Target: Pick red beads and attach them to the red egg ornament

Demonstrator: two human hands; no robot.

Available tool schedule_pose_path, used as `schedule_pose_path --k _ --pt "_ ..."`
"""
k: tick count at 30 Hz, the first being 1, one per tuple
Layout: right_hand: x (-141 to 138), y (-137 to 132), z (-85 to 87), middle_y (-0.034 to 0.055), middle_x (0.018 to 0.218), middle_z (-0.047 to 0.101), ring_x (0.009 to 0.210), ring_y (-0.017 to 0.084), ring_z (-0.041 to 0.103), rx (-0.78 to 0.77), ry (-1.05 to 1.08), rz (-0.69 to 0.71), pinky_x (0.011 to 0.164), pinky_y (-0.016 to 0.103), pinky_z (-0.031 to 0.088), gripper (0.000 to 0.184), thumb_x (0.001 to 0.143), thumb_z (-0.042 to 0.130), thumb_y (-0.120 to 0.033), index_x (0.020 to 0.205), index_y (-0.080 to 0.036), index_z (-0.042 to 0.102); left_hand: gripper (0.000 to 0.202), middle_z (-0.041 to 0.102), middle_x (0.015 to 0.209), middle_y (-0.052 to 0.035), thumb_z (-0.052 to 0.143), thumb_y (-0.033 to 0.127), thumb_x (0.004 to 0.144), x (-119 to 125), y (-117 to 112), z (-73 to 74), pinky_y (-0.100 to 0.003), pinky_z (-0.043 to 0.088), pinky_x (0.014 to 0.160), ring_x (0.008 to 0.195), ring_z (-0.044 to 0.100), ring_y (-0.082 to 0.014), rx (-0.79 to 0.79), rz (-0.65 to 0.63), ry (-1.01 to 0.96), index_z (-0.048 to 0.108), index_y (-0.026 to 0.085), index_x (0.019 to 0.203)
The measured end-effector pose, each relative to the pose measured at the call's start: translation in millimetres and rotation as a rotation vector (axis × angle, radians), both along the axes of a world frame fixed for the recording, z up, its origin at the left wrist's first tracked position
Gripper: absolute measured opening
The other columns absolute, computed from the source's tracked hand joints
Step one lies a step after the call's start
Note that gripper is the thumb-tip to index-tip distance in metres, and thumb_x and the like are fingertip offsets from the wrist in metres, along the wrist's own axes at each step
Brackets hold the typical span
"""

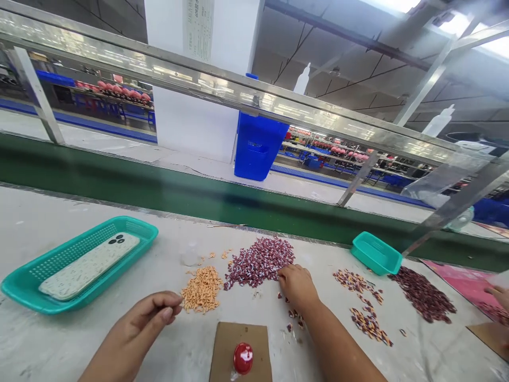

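My left hand [149, 323] hovers just left of a pile of small orange pieces [202, 289], thumb and fingers pinched together; whatever they hold is too small to make out. At the right edge of a heap of small dark red and white pieces [258, 260], my right hand [296, 284] reaches down with its fingers curled together. Its fingertips are partly hidden, so any piece in them cannot be named. Between my forearms, a shiny red oval object [243, 358] lies on a brown cardboard piece [222, 350].
A green basket [139, 225] with a speckled phone stands left. To the right are two-coloured pieces [369, 323], a dark red pile [425, 297] and a small green tray [376, 254]. Another person's hand [499, 297] shows far right. A metal frame [238, 98] spans the back.
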State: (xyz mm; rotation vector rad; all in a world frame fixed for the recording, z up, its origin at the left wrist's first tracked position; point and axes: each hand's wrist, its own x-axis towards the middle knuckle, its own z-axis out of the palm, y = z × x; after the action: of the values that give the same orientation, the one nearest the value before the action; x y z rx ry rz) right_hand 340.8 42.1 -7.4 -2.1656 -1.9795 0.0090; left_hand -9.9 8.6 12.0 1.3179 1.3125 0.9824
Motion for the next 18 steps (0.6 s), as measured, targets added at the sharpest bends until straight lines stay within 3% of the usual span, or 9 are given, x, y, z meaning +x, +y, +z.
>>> schedule_pose_path --k 6,9,14,18 --pt "-8.6 -13.0 9.9 0.0067 0.075 0.07 0.077 0.023 0.061 0.045 0.171 0.023 0.071 0.031 0.042 0.026 0.078 0.042 -0.009 0.077 -0.017 0.066 0.018 0.069 0.083 -0.0013 0.046 0.027 0.083 6.9 21.2 18.9 -0.031 0.049 0.073 0.08 0.064 -0.0227 0.22 -0.33 0.52 0.063 0.023 0.079" --pt "-19.5 -27.7 15.8 0.0048 0.084 0.071 0.085 0.02 0.062 0.072 0.298 0.059 0.075 0.028 0.045 0.029 0.078 0.04 -0.011 0.086 -0.018 0.067 0.024 0.07 0.089 -0.0038 0.041 0.021 0.085 21.9 24.7 20.0 -0.033 0.048 0.075 0.085 0.064 -0.023 0.323 -0.472 0.794 0.065 0.022 0.083" --pt "-37.1 -55.0 27.1 0.0055 0.09 0.071 0.088 0.019 0.064 0.081 0.469 0.119 0.08 0.03 0.048 0.026 0.083 0.044 -0.022 0.092 -0.02 0.068 0.03 0.069 0.083 -0.0082 0.037 0.02 0.088 42.1 26.4 9.5 -0.036 0.048 0.074 0.082 0.064 -0.0254 0.386 -0.533 0.96 0.066 0.019 0.077" --pt "-50.5 -75.5 32.4 0.0053 0.08 0.069 0.079 0.02 0.065 0.067 0.834 0.127 0.074 0.033 0.049 0.015 0.081 0.05 -0.027 0.085 -0.02 0.063 0.03 0.069 0.084 -0.0123 0.037 0.013 0.085 42.6 30.6 2.9 -0.04 0.046 0.077 0.082 0.064 -0.0276 0.395 -0.54 1.004 0.065 0.016 0.076"
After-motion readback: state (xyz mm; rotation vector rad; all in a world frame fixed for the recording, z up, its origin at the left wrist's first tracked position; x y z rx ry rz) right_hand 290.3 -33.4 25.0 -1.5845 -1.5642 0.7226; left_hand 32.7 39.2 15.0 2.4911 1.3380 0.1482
